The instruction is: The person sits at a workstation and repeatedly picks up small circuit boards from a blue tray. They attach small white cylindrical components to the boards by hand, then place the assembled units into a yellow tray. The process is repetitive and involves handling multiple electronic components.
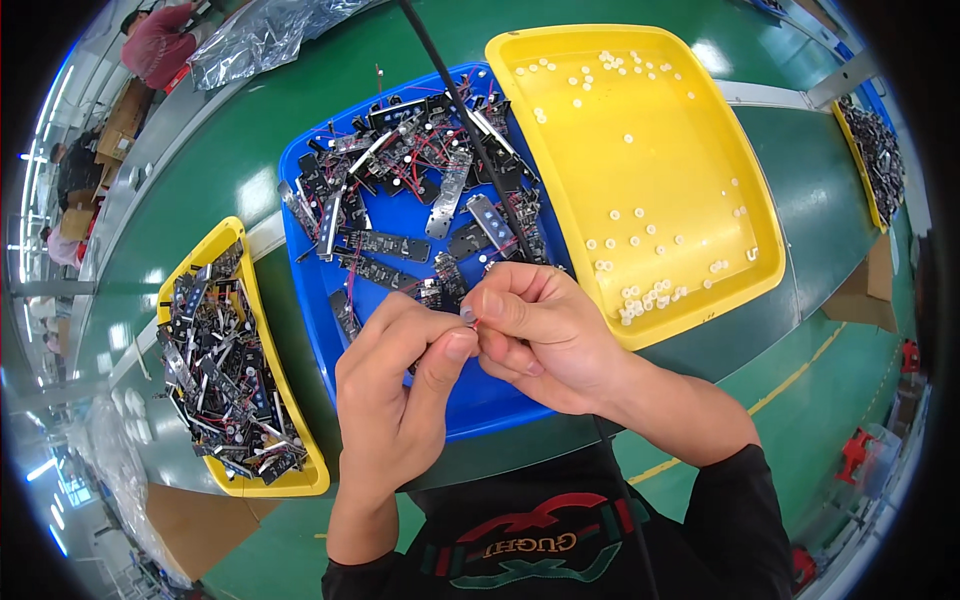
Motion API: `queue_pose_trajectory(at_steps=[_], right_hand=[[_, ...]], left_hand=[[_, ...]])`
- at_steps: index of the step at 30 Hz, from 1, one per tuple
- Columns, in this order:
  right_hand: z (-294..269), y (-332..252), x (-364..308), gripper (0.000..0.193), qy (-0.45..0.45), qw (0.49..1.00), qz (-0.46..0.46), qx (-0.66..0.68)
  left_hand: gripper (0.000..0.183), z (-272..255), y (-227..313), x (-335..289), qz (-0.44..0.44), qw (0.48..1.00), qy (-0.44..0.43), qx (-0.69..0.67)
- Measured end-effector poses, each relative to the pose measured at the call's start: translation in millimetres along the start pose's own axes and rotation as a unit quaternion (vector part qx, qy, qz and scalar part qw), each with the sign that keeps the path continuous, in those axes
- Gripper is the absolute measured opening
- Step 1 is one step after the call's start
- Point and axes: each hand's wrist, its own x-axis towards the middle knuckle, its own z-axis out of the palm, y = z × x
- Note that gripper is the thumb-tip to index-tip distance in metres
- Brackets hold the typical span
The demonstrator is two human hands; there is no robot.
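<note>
My two hands meet fingertip to fingertip over the near part of a blue tray point(460, 415). My right hand point(550, 335) is closed in a pinch on a small whitish round piece point(468, 314). Its thumb and forefinger press against it. My left hand point(395, 375) is closed too, thumb and forefinger together right beside that piece; what lies between them is hidden. Behind the fingers, the blue tray holds a loose heap of small black circuit boards point(385, 245) with red wires and white round parts.
To the right lies a yellow tray point(690, 190) with scattered small white rings point(655, 295). A narrower yellow tray point(312, 455) at left is heaped with similar boards. A thin black rod point(470, 130) crosses above the blue tray. Silvery plastic bags point(265, 45) lie far left.
</note>
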Motion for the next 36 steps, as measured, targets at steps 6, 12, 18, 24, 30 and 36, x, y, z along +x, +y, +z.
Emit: queue_pose_trajectory(at_steps=[6,12,18,24,30,36], right_hand=[[2.1,-1.3,-1.7,0.014,0.005,1.000,0.002,-0.020],[4.4,-3.1,-1.0,0.016,0.013,1.000,0.014,-0.025],[6.0,-3.9,-0.7,0.016,0.014,0.999,0.025,-0.036],[3.4,-2.7,0.6,0.016,0.018,0.999,0.022,-0.042],[4.7,-2.0,-0.4,0.014,0.025,0.999,0.009,-0.044],[5.1,-2.8,-1.7,0.016,0.017,0.996,-0.010,-0.091]], left_hand=[[0.017,0.0,-3.4,0.2,-0.023,0.998,-0.007,-0.065],[0.018,0.0,-4.4,1.0,-0.088,0.985,0.000,-0.150],[0.016,-4.1,-7.1,3.0,-0.098,0.990,-0.011,-0.105],[0.011,-1.4,-7.3,1.7,-0.124,0.986,0.038,-0.103],[0.010,-0.8,-7.8,-2.1,-0.127,0.985,0.050,-0.102],[0.012,-2.0,-6.5,-1.6,-0.134,0.981,0.062,-0.122]])
